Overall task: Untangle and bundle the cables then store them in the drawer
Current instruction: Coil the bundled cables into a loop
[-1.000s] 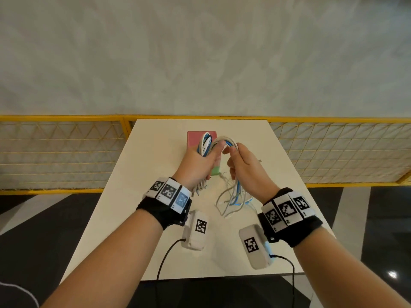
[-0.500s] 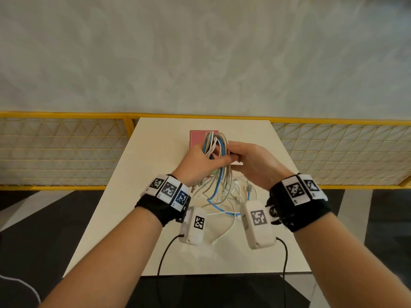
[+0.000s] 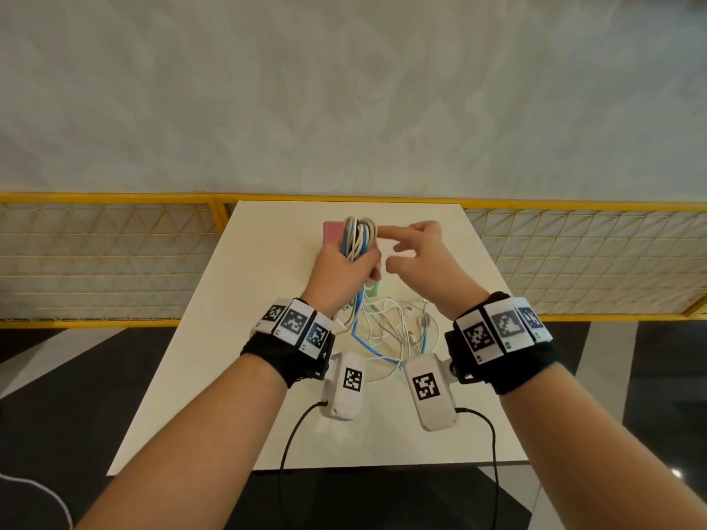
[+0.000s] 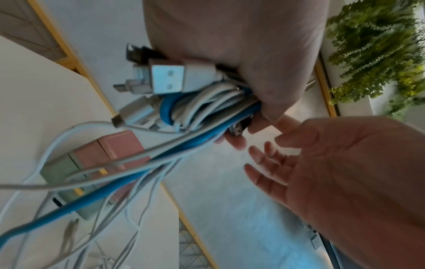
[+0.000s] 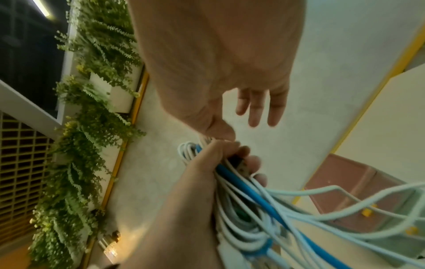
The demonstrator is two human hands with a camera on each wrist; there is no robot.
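The cables [image 3: 359, 239] are held above the far middle of the table [image 3: 267, 338], gathered into a folded loop of white and blue strands that stands upright out of the left hand [image 3: 340, 275]. Their loose tails hang down and are spread in a tangle on the table between the two wrists, well inside its near and side edges, with bare tabletop left on both sides. Several USB plugs [image 4: 168, 79] are seen bunched at one end of the bundle in the left wrist view. The drawer box [image 3: 333, 232], pink on top with a green part below, is set on the table just behind and under the bundle, close to the far edge; whether a drawer is pulled out cannot be told. The left hand is curled tightly round the bundle, thumb over the strands. The right hand [image 3: 419, 258] is held just beside it, apart from the cables, with fingers spread and relaxed and nothing in it. A yellow mesh fence [image 3: 574, 258] is seen beyond the far edge, in front of a pale wall.
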